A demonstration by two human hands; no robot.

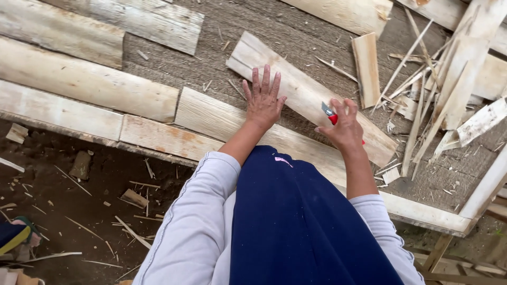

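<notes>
A pale, rough-sawn wooden plank [306,97], lying aslant on the coarse brown matted desk [296,31], is being pinned by the left hand [262,103], spread flat, seemingly to steady it, while a red-handled utility knife [330,115] is being gripped in the closed right hand [346,126] against its face.

An outdoor woodworking site, rough and makeshift: pale split wooden boards [79,79] lie side by side over a coarse woven mat [296,37] on a low platform, with a heap of thin wood strips and splinters [428,84] piled to one side. Beyond the platform's edge is bare dark earth [58,195] littered with chips and offcuts.
</notes>
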